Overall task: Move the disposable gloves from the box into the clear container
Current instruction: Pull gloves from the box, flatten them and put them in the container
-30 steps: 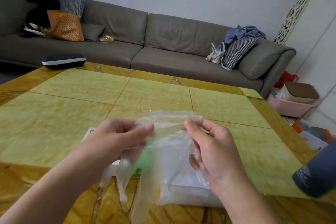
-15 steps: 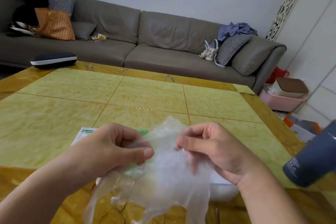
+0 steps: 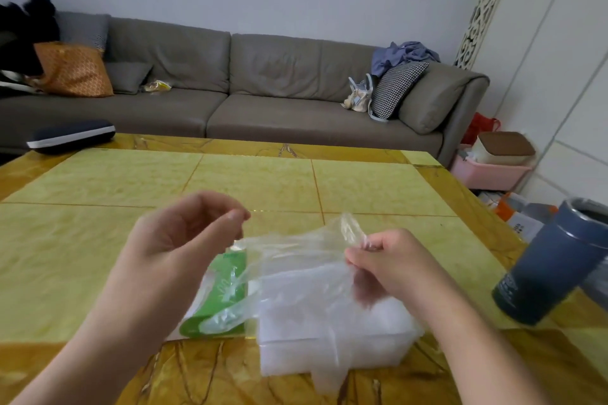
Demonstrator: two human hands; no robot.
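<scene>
Right fingers [image 3: 357,256] pinching glove [image 3: 296,260] above clear container [image 3: 378,339], left fingers [image 3: 230,215] curled, empty

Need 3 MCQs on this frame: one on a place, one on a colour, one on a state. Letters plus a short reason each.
1. Where does the dark blue cup stand?
A. on the table's right side
B. on the sofa
C. inside the clear container

2. What colour is the printed face of the glove box?
A. red
B. green
C. black

3. What is the right hand doing?
A. lying flat on the table
B. gripping the cup
C. pinching a thin clear glove

Key:
1 A: the cup stands on the table near its right edge, apart from the clear container.
2 B: the box's printed face is green, with white at its edges.
3 C: its fingers pinch the clear glove, which hangs over the container; the left hand is loosely curled above the box, and any grip on the film is not clear.
</scene>
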